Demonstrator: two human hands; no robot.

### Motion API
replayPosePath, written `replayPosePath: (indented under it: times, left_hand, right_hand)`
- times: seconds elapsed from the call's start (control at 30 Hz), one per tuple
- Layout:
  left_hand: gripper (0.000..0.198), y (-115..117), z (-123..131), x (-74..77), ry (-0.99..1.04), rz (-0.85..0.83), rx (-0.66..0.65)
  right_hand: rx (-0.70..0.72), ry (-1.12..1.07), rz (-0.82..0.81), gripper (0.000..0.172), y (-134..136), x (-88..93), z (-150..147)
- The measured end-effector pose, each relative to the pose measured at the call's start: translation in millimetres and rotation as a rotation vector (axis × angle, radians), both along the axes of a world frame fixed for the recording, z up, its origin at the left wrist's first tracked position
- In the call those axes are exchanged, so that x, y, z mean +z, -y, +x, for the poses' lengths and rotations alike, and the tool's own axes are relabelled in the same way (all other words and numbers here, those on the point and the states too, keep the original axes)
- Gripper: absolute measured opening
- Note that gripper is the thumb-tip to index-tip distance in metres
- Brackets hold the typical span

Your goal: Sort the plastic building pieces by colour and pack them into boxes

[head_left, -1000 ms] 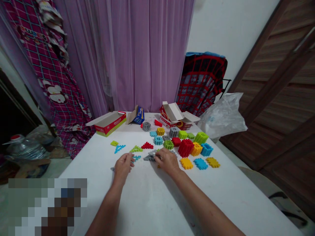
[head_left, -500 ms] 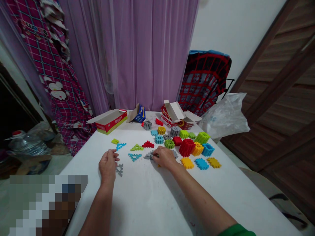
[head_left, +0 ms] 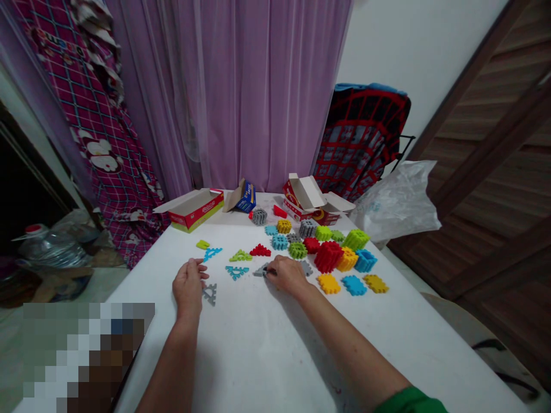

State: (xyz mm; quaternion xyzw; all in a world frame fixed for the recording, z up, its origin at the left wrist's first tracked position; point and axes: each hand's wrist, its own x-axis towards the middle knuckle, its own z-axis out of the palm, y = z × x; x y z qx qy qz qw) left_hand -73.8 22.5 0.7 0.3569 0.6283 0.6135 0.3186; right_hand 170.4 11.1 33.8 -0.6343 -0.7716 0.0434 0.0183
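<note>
A: Counting from our right hand (head_left: pixel 289 274), with twelve at the purple curtain (head_left: pixel 267 86), what do we grip?

B: A grey piece (head_left: pixel 260 269) at nine o'clock, low over the white table (head_left: pixel 267 344) or resting on it; we cannot tell which. Our thumb and fingers are drawn together on it and cover its right end, so its whole shape escapes us.

A: And our left hand (head_left: pixel 188 284)?

B: Further out at nine, fingers loosely curled. Their inner side is out of view, so we cannot tell whether they clasp anything. A grey triangle (head_left: pixel 210 294) shows at that hand's four o'clock; the hand overlaps its left edge, and touching or apart is unclear to us.

A: What do we lose behind the right hand?

B: Part of a flat grey piece (head_left: pixel 307 268) at two o'clock. Beyond it, also towards two, a red block (head_left: pixel 328 257) hides part of a yellow block (head_left: pixel 346 259).

A: And in plain sight?

B: A blue triangle (head_left: pixel 236 272) at nine, a green triangle (head_left: pixel 240 256) at ten, a red triangle (head_left: pixel 260 250) near eleven.

A: The edges?

B: Our green sleeve (head_left: pixel 411 400), between four and five, is cut off by the lower border. Towards eight, a pixelated patch (head_left: pixel 86 355) masks whatever lies there.
</note>
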Motion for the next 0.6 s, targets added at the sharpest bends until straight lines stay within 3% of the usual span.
replayPosePath:
  times: [0.13, 0.3, 0.5, 0.6]
  left_hand:
    - [0.052, -2, -10, 0.6, -0.145, -0.061, -0.06]
    - [0.025, 1, -28, 6.3, -0.389, -0.19, -0.207]
    - [0.034, 16, -28, 13.1, -1.12, -0.525, -0.472]
    - [0.027, 19, -26, 16.0, -1.197, -0.561, -0.517]
  right_hand:
    - [0.005, 0.003, -0.005, 0.027, 2, 3.2, 1]
    - [-0.019, -0.044, 0.023, 0.027, 5, 9.5, 4]
    - [-0.015, -0.059, 0.028, 0.028, 12, 10.4, 2]
    - [0.006, -0.099, 0.049, 0.027, 17, 5.9, -2]
